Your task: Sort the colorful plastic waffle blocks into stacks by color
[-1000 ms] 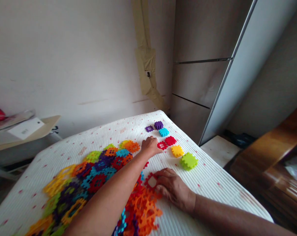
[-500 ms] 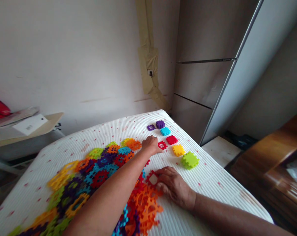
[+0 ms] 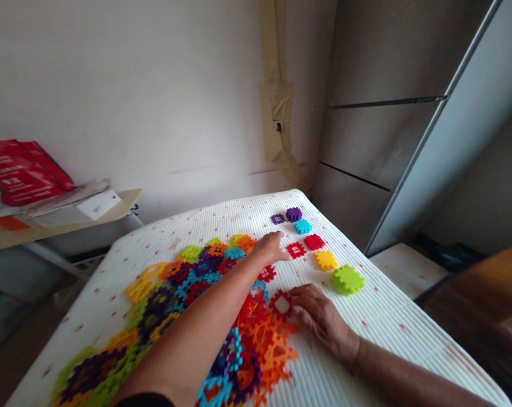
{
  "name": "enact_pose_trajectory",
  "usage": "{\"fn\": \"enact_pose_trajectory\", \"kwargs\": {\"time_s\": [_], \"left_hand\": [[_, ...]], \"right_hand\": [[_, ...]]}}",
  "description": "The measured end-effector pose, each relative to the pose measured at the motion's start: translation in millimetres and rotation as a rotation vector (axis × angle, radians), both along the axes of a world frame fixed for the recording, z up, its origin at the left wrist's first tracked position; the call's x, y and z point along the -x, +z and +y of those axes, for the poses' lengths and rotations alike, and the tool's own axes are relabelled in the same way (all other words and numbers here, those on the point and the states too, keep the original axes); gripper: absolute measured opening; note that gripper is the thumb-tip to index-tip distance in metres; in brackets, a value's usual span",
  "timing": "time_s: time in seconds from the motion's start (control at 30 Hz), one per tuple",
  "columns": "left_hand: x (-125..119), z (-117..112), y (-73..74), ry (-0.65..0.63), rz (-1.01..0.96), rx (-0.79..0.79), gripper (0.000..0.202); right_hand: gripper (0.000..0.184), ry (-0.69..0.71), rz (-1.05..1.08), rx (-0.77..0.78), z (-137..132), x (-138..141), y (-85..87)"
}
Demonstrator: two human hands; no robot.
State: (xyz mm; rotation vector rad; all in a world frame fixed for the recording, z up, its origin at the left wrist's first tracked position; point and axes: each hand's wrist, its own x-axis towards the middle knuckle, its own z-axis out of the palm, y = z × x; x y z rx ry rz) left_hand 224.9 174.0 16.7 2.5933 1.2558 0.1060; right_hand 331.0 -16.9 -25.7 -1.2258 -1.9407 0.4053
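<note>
My left hand (image 3: 272, 247) reaches over the table, fingers and thumb apart, with its tips just left of a flat red window tile (image 3: 296, 250) with toothed edges. Nearer to me, my right hand (image 3: 321, 317) rests low on the cloth. Its thumb and fingers grip the edge of a red frame tile (image 3: 281, 304) with an open middle. To the right runs a row of toothed pieces: purple (image 3: 293, 214), light blue (image 3: 302, 226), red (image 3: 314, 242), yellow (image 3: 326, 260) and green (image 3: 348, 280). A purple window tile (image 3: 278, 219) lies left of the purple one. My left forearm hides part of the tile pile.
A big pile of mixed plastic tiles (image 3: 158, 302) spreads over the left and front of the white quilted cloth (image 3: 124, 254). A grey cabinet (image 3: 366, 135) stands right of the table. At left, a side shelf (image 3: 128, 203) bears red bags (image 3: 22, 172) and papers.
The view has swung left, so everything sits further right. My left hand has drawn slightly back from the red window tile, its fingers now apart. My right hand stays at the red frame tile.
</note>
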Motion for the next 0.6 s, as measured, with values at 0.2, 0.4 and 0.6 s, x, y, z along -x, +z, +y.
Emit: {"fn": "enact_pose_trajectory", "kwargs": {"time_s": [0.2,0.4,0.6], "left_hand": [[98,31,17.7,0.200,-0.086,-0.055,0.022],[173,56,23.7,0.444,-0.153,-0.126,0.028],[178,57,10.3,0.459,-0.127,-0.088,0.026]], "right_hand": [[0.027,-0.006,-0.077,-0.047,2,1,0.1],[0.026,-0.017,-0.135,-0.043,1,3,-0.1],[0.023,-0.039,-0.126,-0.086,3,2,-6.7]]}}
